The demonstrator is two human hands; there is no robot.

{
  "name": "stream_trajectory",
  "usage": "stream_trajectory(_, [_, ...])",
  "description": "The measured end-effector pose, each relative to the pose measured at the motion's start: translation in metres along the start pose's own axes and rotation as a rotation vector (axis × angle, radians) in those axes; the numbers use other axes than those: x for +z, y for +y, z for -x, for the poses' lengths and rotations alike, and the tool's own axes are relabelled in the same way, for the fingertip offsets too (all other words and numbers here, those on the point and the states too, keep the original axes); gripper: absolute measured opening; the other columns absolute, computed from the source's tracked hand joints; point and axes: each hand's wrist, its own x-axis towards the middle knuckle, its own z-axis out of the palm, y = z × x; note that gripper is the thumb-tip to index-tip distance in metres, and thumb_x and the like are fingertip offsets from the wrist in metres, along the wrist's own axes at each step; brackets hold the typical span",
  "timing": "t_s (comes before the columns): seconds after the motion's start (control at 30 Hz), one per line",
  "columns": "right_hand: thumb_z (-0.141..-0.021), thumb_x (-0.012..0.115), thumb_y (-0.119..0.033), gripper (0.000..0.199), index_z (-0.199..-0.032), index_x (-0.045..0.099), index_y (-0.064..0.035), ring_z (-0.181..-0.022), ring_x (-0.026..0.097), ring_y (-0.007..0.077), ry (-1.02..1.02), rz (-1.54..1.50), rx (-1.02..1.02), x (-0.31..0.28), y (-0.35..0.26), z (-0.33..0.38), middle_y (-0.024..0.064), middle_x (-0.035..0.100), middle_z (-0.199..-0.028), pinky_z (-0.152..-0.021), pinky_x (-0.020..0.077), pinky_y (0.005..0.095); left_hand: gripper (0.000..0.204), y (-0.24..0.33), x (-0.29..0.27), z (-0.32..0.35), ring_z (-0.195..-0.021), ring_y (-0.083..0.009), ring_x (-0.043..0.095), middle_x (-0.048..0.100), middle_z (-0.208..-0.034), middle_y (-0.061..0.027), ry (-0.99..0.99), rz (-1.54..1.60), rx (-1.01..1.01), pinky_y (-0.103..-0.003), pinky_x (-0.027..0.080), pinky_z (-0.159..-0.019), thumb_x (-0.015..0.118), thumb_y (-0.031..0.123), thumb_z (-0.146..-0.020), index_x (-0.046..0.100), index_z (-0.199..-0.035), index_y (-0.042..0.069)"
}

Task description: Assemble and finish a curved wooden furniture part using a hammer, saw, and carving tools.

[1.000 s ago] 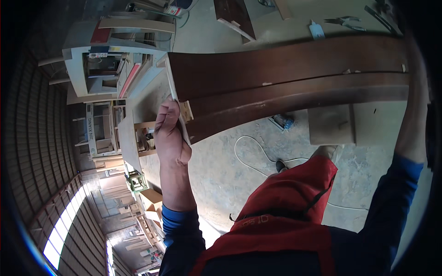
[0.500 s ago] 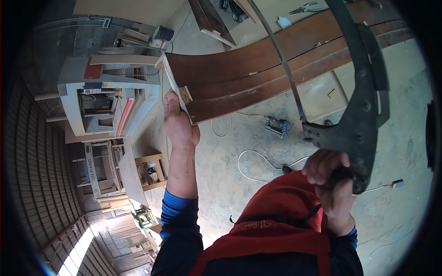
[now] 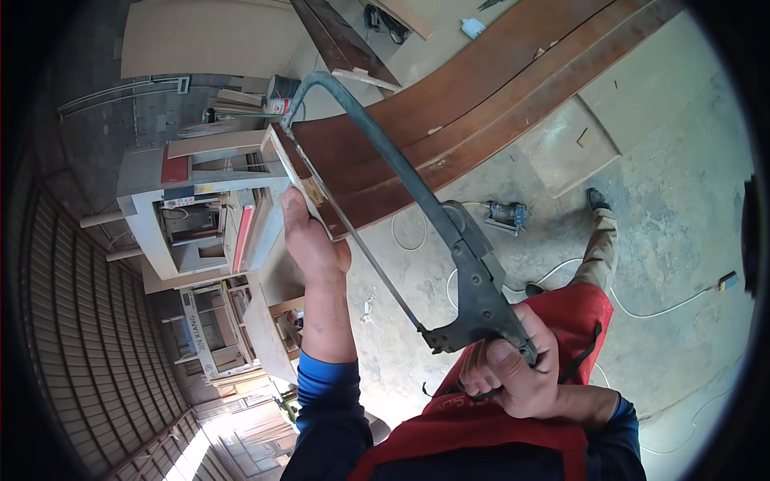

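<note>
My left hand (image 3: 313, 244) grips the pale end edge of a long, curved brown wooden panel (image 3: 457, 120), its thumb lying over the edge next to a small broken patch of wood. Closed around the handle of a dark hacksaw (image 3: 477, 297), my right hand (image 3: 521, 369) is held in front of the red apron. The saw slants up and left, its thin blade passing in front of the panel's end, close to my left hand. Whether the blade touches the wood I cannot tell.
A blue power tool (image 3: 507, 216) with a cord lies on the concrete floor below the panel. To the left stands a grey-white machine frame (image 3: 148, 216). A thin board (image 3: 569, 152) lies right of the panel, and a white cable (image 3: 658, 313) crosses the floor.
The hacksaw has swung left and down from the right side, its blade now across the panel's end. My right hand has moved left with it. My left hand keeps its hold on the panel.
</note>
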Motion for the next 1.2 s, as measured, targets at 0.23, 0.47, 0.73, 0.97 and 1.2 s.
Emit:
stream_trajectory(0.23, [-0.109,0.055,-0.016,0.019,-0.111,0.048,0.0012,-0.048,0.049,0.0133,-0.007,0.075,-0.015,0.000,0.016,0.006,0.0051,0.048,-0.060,-0.049,0.0493,0.0330,0.035,0.000,-0.001,-0.001,-0.125,-0.0248,0.059,0.059,-0.134,-0.0114,-0.025,-0.012,0.015,-0.043,0.050,-0.108,0.035,0.024,-0.111,0.054,-0.134,0.006])
stream_trajectory(0.47, [-0.108,0.053,-0.014,0.017,-0.111,0.047,0.0017,-0.047,0.048,0.0125,-0.001,0.094,-0.031,-0.004,0.023,0.009,0.0046,0.047,-0.059,-0.049,0.0489,0.0325,0.033,0.001,0.002,0.002,-0.121,-0.0242,0.062,0.062,-0.129,-0.0104,0.002,-0.022,0.014,-0.042,0.051,-0.105,0.035,0.024,-0.112,0.055,-0.130,0.006])
stream_trajectory(0.73, [-0.108,0.053,-0.012,0.015,-0.111,0.047,0.0017,-0.047,0.048,0.0121,-0.003,0.060,-0.043,-0.006,0.023,0.013,0.0044,0.047,-0.060,-0.049,0.0484,0.0324,0.028,0.001,0.004,0.003,-0.114,-0.0223,0.063,0.063,-0.121,-0.0086,0.025,-0.040,0.017,-0.041,0.053,-0.100,0.035,0.024,-0.112,0.057,-0.120,0.007])
stream_trajectory(0.97, [-0.108,0.051,-0.009,0.013,-0.112,0.047,0.0022,-0.047,0.048,0.0122,-0.013,0.074,-0.034,-0.008,0.024,0.015,0.0050,0.049,-0.061,-0.049,0.0483,0.0320,0.027,0.002,0.006,0.006,-0.113,-0.0219,0.063,0.063,-0.120,-0.0086,0.002,-0.066,0.020,-0.041,0.053,-0.099,0.035,0.023,-0.111,0.057,-0.117,0.008])
stream_trajectory(1.2, [-0.108,0.051,-0.010,0.014,-0.114,0.047,0.0024,-0.048,0.048,0.0117,-0.025,0.108,-0.037,-0.008,0.024,0.017,0.0058,0.051,-0.063,-0.050,0.0484,0.0316,0.027,0.001,0.008,0.005,-0.112,-0.0224,0.064,0.063,-0.119,-0.0086,0.025,-0.041,0.004,-0.042,0.053,-0.100,0.035,0.023,-0.111,0.057,-0.117,0.008])
